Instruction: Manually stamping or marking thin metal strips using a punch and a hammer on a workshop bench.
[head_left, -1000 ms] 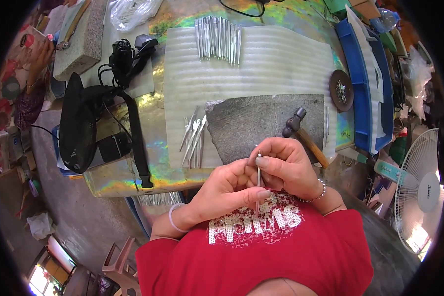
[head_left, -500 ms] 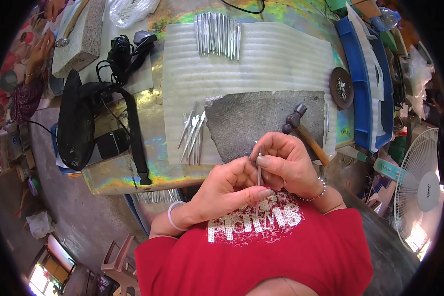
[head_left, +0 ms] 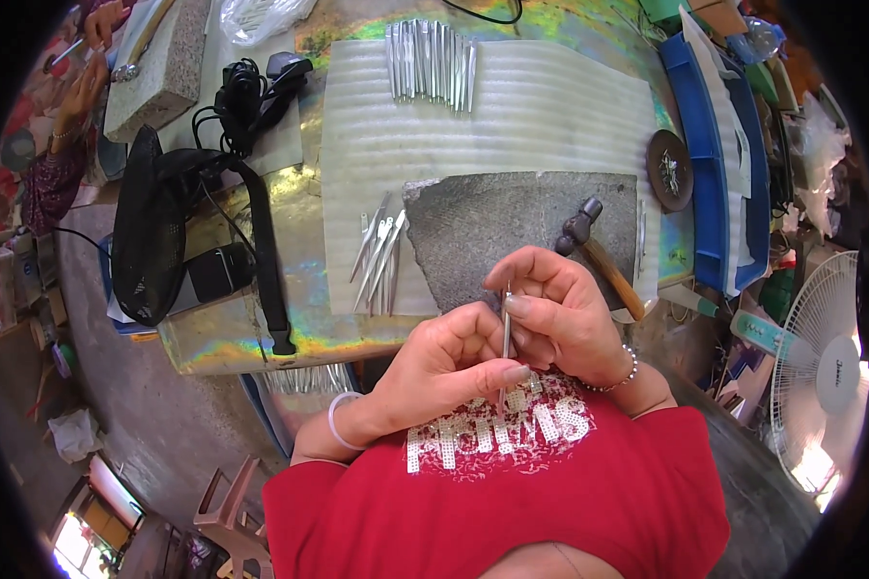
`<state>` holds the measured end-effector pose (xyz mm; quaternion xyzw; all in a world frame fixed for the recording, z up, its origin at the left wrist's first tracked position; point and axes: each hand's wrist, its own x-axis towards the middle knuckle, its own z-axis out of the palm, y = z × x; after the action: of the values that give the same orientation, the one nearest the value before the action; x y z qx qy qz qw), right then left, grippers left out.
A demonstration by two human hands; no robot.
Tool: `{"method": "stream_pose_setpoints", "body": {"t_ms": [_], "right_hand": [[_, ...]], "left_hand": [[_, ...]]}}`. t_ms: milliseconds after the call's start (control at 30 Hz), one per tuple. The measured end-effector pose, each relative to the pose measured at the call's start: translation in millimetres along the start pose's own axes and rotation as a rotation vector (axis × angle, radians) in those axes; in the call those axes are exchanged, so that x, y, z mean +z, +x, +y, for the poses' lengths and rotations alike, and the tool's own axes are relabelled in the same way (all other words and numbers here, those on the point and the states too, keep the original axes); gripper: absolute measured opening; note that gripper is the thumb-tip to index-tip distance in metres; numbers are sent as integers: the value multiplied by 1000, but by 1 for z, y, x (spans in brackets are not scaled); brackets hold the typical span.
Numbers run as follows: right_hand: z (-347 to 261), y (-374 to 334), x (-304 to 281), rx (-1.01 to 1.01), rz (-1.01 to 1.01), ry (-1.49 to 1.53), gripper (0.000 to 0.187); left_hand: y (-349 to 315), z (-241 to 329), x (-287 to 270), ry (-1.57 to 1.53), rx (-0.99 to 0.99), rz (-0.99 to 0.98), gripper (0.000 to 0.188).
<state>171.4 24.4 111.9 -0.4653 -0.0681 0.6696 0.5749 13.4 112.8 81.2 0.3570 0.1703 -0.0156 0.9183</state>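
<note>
A slim silver metal piece, shaped like a pair of tweezers (head_left: 506, 333), stands nearly upright between my hands, in front of my red shirt. My left hand (head_left: 454, 362) is closed around its lower part, with the thumb stretched across it. At the upper end, my right hand (head_left: 565, 314) pinches with thumb and forefinger; a thin pin-like tip sticks up there. Just beyond my hands lies a grey stone slab (head_left: 492, 217), with a wooden-handled hammer (head_left: 599, 256) on its right part. Similar slim metal pieces (head_left: 381, 256) lie in a loose bunch left of the slab.
A row of silver pieces (head_left: 433, 63) lies on the white foam sheet (head_left: 550, 106). Right of it are a brown dish of small metal bits (head_left: 668, 172), a blue tray (head_left: 700, 164) and a fan (head_left: 826, 376). Black straps (head_left: 261, 251) lie left; another person's hand (head_left: 87, 87) shows upper left.
My view has shifted slightly, so the table things sit a little higher. My hands keep nearly the same grip. The other person's hands at upper left have moved, with a thin rod now showing.
</note>
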Motion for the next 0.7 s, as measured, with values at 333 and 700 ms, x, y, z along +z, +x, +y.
{"method": "stream_pose_setpoints", "body": {"t_ms": [333,700], "right_hand": [[6,-7,-4,-230,113,96,22],[16,-12,-8,-223,55,123,20]], "left_hand": [[-8,8,8,189,33,12,63],[-11,2,7,-49,-22,-64,69]]}}
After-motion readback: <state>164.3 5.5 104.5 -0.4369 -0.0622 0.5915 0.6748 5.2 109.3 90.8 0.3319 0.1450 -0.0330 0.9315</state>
